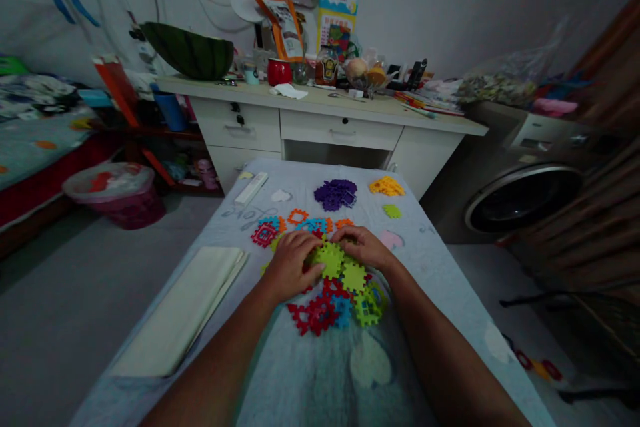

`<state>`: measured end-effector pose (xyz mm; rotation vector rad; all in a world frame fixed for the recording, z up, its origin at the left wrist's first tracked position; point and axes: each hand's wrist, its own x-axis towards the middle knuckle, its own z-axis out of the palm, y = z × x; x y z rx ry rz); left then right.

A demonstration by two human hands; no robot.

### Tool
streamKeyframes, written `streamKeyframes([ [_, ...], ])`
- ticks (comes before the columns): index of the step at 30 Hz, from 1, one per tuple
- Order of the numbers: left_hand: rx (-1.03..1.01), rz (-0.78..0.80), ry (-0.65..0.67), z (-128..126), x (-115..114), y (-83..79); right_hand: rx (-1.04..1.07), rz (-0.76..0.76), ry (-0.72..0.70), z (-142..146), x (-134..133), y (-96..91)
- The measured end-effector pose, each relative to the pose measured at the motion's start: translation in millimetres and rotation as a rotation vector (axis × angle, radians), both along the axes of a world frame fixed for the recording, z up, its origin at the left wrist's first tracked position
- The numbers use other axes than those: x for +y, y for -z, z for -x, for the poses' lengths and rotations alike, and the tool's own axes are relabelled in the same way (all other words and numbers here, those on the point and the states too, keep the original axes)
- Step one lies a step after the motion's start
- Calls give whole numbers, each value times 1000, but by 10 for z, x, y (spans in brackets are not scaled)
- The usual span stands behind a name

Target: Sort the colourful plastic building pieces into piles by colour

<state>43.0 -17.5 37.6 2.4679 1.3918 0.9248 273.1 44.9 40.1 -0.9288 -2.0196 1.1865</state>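
A mixed pile of notched plastic interlocking tiles lies on the cloth-covered table. In it are lime-green tiles point(354, 277), red tiles point(315, 315) and blue tiles point(343, 311). My left hand point(293, 265) curls in from the left, thumb and fingers closed at the edge of a lime-green tile point(330, 259). From the right, my right hand point(364, 247) bends its fingers onto the top of that same tile, their tips partly hidden. Just beyond my hands are an orange tile point(298, 216), more blue tiles point(320, 225) and a red tile point(263, 234).
Farther back sit a purple tile heap point(336, 195), a yellow-orange tile heap point(387, 186) and a single green tile point(393, 211). A folded cream cloth point(185, 307) and a white power strip point(251, 189) lie left. A cluttered desk point(320, 103) and washing machine point(520, 167) stand beyond the table.
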Motion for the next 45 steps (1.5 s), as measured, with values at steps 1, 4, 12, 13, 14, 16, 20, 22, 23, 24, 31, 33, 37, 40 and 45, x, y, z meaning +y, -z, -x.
streamKeyframes([
  [1,2,34,28,-24,-15,-10,26,22,-17,24,-12,4],
  [4,-13,102,17,-44,-27,-16,79,39,10,72,-14,20],
  [12,-335,242,-152,58,23,72,41,-116,443,19,126,154],
  [13,-378,226,-188,68,25,72,-12,-182,463,14,123,152],
  [14,-415,198,-230,78,28,68,-69,-259,475,14,111,142],
  [16,-468,127,-332,104,38,49,-183,-405,465,37,63,105],
  [20,-484,70,-535,176,70,13,-328,-532,297,157,-61,28],
  [22,-472,96,-593,212,96,25,-353,-564,160,219,-96,10],
  [23,-465,103,-598,226,113,44,-359,-572,94,242,-104,3],
  [24,-457,99,-594,238,132,69,-361,-570,34,258,-107,-3],
  [31,-142,-26,-573,264,215,229,-287,-395,-133,322,-216,-137],
  [33,-31,-23,-554,261,199,211,-266,-290,-209,365,-298,-193],
  [37,9,9,-506,229,155,153,-222,-193,-304,463,-410,-263],
  [40,-101,30,-391,188,134,146,-252,-316,-195,505,-396,-253],
  [45,-208,61,-164,146,118,196,-365,-505,7,495,-312,-124],
])
